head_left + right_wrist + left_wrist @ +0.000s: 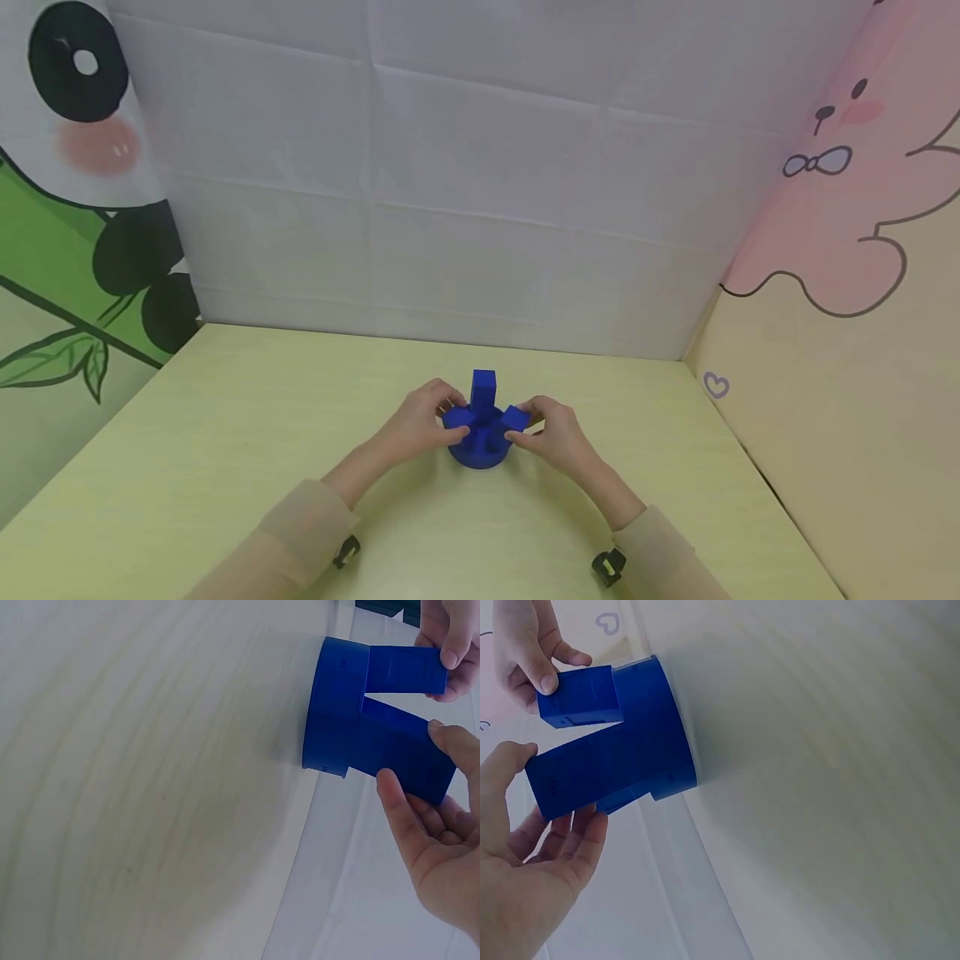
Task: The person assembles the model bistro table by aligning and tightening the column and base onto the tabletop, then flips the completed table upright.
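A round blue base (480,457) stands on the table, with three blue rectangular blocks rising from it. My left hand (420,423) pinches the left block (457,417) between thumb and fingers near its top. On the other side, my right hand (561,435) holds the right block (515,418) the same way. The back block (483,388) stands upright, untouched, between the two hands. In the left wrist view the left block (585,774) leans outward from the base. The right block (405,750) also slants outward in the right wrist view, its lower end at the base.
The pale yellow table (285,408) meets a creased white sheet (465,167) at the back. A side wall with a green and black cartoon (90,225) stands left, and one with a pink cartoon (832,225) right. Small black devices (608,567) sit at both wrists.
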Motion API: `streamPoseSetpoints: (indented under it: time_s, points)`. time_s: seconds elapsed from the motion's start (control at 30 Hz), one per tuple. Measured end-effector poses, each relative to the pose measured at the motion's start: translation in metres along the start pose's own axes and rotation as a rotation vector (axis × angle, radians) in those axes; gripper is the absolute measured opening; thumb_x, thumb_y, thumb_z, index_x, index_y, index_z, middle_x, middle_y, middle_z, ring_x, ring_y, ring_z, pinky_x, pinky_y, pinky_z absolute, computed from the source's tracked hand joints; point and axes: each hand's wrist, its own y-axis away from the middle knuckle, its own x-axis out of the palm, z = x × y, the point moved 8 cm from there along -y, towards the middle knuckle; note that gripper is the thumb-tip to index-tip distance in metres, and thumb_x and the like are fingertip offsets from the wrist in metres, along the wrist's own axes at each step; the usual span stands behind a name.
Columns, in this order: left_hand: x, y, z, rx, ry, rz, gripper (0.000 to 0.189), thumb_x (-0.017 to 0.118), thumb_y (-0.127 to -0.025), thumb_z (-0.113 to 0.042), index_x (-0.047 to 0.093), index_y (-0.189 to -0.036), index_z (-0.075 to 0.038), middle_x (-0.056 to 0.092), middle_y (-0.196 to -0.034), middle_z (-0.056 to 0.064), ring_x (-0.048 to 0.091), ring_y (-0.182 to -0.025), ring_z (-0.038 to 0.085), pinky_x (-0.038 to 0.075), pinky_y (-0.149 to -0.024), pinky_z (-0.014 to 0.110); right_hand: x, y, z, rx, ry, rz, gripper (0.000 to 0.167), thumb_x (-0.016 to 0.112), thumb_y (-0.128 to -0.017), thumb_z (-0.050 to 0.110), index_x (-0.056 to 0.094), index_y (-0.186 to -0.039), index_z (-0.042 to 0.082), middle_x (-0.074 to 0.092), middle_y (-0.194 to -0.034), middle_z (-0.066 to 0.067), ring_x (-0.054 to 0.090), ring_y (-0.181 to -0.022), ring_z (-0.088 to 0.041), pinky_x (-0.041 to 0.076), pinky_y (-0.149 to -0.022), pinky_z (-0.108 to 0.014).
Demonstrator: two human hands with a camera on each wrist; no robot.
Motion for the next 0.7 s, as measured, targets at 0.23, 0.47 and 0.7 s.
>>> streamPoseSetpoints:
  time_s: [0.23, 0.47, 0.7]
  points:
    - [-0.0035, -0.0005, -0.0021, 0.069, -0.003, 0.041, 0.031, 0.075, -0.078, -0.013, 0.065, -0.105, -0.005, 0.062, -0.103, 0.005, 0.061, -0.093, 0.019, 0.054, -0.079, 0.033, 0.0015, -0.0002, -0.0017, 0.0, -0.032, 0.014, 0.037, 0.079, -0.076, 0.025, 0.064, -0.103, 0.004, 0.066, -0.09, -0.004, 0.066, -0.087, -0.028, 0.056, -0.068, -0.03]
    - [-0.0045, -0.0022, -0.0039, 0.117, -0.048, 0.046, 0.032, 0.076, -0.076, -0.013, 0.066, -0.105, -0.005, 0.065, -0.104, 0.005, 0.062, -0.091, 0.017, 0.054, -0.08, 0.032, 0.0029, -0.0006, -0.0016, -0.027, -0.051, 0.049, 0.036, 0.078, -0.079, 0.022, 0.063, -0.105, 0.003, 0.067, -0.094, -0.005, 0.066, -0.087, -0.023, 0.056, -0.07, -0.027]
    - [-0.003, -0.0017, -0.002, 0.102, -0.005, 0.032, 0.039, 0.076, -0.076, -0.012, 0.063, -0.111, -0.001, 0.065, -0.105, 0.008, 0.062, -0.092, 0.019, 0.054, -0.081, 0.033, 0.002, -0.001, -0.0026, -0.02, -0.038, 0.055, 0.035, 0.078, -0.078, 0.022, 0.064, -0.105, 0.005, 0.067, -0.093, -0.004, 0.066, -0.086, -0.021, 0.055, -0.07, -0.026]
